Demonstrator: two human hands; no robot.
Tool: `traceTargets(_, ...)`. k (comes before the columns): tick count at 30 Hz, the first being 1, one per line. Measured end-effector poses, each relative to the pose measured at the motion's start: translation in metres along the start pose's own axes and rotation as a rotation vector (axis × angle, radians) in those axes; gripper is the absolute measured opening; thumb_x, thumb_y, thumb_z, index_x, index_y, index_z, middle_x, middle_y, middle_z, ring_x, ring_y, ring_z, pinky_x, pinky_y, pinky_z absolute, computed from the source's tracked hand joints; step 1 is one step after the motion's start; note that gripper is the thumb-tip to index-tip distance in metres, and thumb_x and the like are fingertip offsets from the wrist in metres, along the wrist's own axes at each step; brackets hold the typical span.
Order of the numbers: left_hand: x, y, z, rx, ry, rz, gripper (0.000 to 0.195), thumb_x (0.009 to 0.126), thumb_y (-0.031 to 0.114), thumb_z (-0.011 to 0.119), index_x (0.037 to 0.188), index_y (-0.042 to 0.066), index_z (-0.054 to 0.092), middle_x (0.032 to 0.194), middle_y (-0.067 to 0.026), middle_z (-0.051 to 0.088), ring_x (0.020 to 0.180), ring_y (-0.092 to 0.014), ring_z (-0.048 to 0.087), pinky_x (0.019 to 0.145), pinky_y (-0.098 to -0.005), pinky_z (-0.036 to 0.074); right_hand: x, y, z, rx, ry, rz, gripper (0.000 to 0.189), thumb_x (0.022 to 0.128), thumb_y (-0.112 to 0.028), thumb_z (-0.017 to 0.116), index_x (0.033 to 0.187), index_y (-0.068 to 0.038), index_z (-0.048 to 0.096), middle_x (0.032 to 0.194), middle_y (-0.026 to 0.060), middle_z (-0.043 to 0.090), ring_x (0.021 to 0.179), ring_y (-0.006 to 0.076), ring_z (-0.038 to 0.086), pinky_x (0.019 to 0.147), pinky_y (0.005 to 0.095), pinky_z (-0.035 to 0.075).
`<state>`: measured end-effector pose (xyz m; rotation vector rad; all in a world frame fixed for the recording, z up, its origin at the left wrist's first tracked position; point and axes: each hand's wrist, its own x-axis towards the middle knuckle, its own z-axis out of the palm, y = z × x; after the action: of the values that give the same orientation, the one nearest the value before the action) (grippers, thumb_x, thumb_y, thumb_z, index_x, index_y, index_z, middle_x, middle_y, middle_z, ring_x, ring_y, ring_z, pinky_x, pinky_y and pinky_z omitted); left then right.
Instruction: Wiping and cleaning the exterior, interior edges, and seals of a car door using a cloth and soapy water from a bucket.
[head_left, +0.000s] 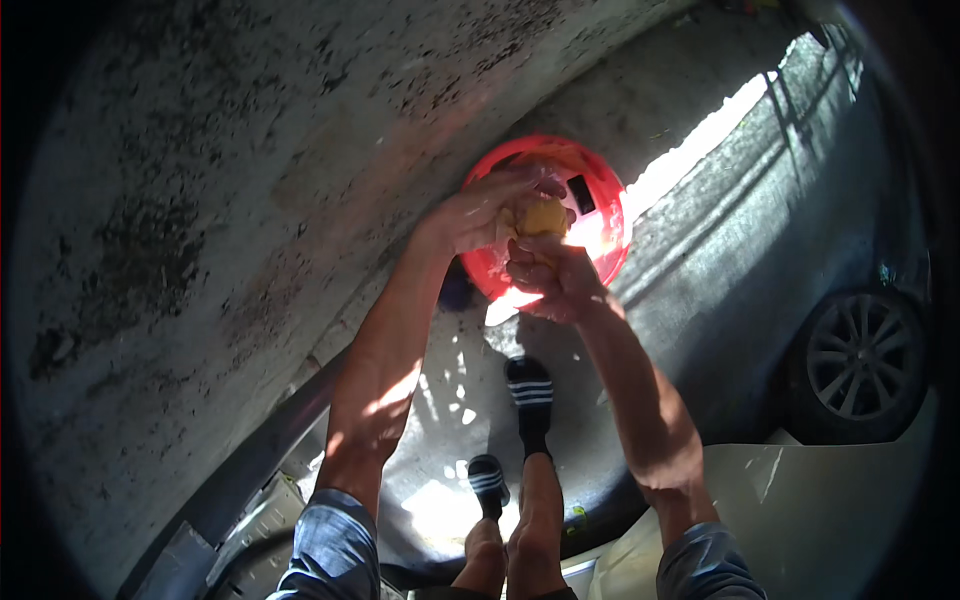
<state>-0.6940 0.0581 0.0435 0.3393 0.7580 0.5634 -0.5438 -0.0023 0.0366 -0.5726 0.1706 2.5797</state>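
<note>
Both my hands are together above a red plastic bucket. A bunched yellow cloth sits between them. My right hand is closed in a fist around its near end. On the far left side of the cloth, my left hand grips it, with some fingers reaching past it and partly hidden. Inside the bucket, a small black rectangular thing shows against the bright inner surface; what it is cannot be made out.
A rough, stained concrete wall rises at the left. At the right stands a car with a spoked wheel and a light body panel. My feet in black striped slides are on the concrete floor. Dark panels lean at lower left.
</note>
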Motion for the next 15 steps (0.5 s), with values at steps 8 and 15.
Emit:
traceTargets(8, -0.118, -0.016, 0.174, 0.091, 0.605, 0.224, 0.027, 0.099, 0.021, 0.044, 0.118, 0.003, 0.050, 0.096, -0.0048, 0.054, 0.085, -0.008, 0.053, 0.076, -0.0199, 0.042, -0.035, 0.034, 0.084, 0.758, -0.497, -0.390, 0.021, 0.091, -0.031, 0.050, 0.081, -0.013, 0.046, 0.048, -0.0050, 0.028, 0.038, 0.0068, 0.027, 0.038, 0.0227, 0.023)
traceTargets(15, 0.010, -0.041, 0.039, 0.273, 0.246, 0.020, 0.029, 0.094, 0.016, 0.058, 0.120, 0.004, 0.061, 0.063, 0.0069, 0.042, 0.057, -0.005, 0.043, 0.055, -0.0215, 0.041, -0.020, 0.046, -0.038, -0.045, 0.137, -0.001, 0.019, 0.088, -0.023, 0.056, 0.071, -0.014, 0.053, 0.053, -0.0007, 0.041, 0.043, 0.0118, 0.041, 0.042, 0.0242, 0.033)
